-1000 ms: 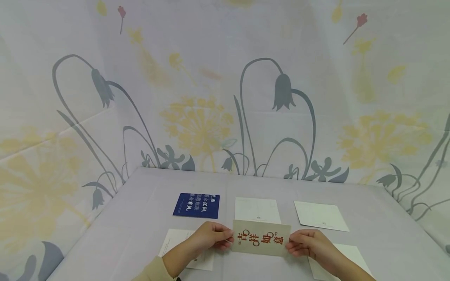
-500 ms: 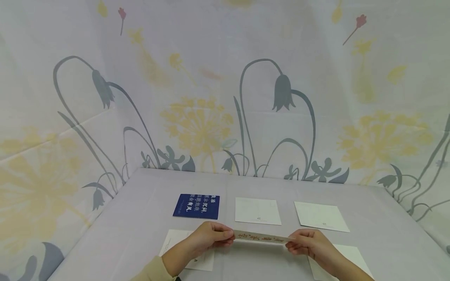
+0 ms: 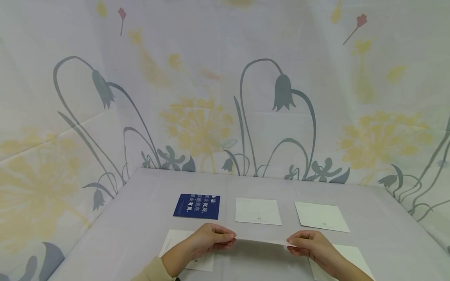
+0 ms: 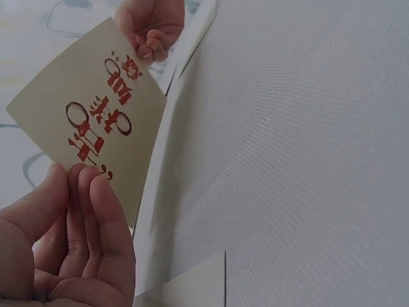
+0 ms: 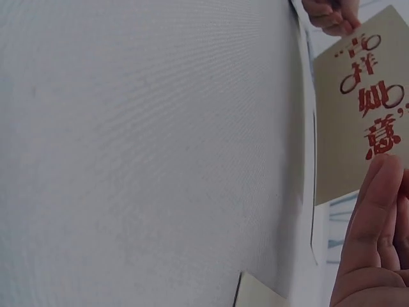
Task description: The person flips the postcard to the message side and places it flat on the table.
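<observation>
A cream card [image 3: 261,241] with red printed characters is stretched level between my two hands, and the head view catches it nearly edge-on. My left hand [image 3: 211,242] pinches its left end between thumb and fingertips. At the other end, the thumb and fingers of my right hand [image 3: 311,244] pinch it the same way. Both wrist views show the printed face of the card [image 4: 96,115], its red characters facing the wrist cameras. The card is raised above the table, with a shadow beneath it.
On the pale cloth-covered table [image 3: 140,218] lie a dark blue card [image 3: 197,206] with white writing and several white cards, including one at back centre [image 3: 258,210], one at back right [image 3: 321,216], and others partly under the left forearm [image 3: 170,240] and right forearm [image 3: 353,257]. A flowered curtain [image 3: 218,78] stands behind.
The card has tipped from showing its red-printed face in the head view to nearly edge-on. Both hands keep their grip and have barely shifted; the cards on the table have stayed put.
</observation>
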Available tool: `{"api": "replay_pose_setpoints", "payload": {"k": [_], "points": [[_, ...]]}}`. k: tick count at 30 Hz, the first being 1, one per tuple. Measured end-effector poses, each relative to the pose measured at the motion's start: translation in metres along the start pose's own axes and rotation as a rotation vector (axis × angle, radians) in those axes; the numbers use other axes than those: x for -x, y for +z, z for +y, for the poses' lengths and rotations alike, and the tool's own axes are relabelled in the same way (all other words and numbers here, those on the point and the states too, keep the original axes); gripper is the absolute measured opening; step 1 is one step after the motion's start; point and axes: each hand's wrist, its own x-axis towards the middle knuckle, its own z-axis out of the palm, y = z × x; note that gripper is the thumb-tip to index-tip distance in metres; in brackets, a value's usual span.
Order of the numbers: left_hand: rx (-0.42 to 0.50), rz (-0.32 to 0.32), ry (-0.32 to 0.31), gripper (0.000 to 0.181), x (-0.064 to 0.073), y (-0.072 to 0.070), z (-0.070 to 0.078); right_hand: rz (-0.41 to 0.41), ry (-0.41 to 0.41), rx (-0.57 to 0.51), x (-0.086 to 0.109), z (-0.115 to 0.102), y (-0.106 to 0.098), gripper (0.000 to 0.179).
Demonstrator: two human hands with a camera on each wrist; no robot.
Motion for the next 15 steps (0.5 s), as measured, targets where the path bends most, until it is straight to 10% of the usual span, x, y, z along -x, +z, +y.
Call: {"api": "replay_pose_setpoints", "payload": {"k": [15], "points": [[-0.007, 0.018, -0.011, 0.017, 0.0006, 0.0019, -0.002, 0.032, 0.004, 0.07, -0.0001, 0.0038, -0.0012, 0.014]]}}
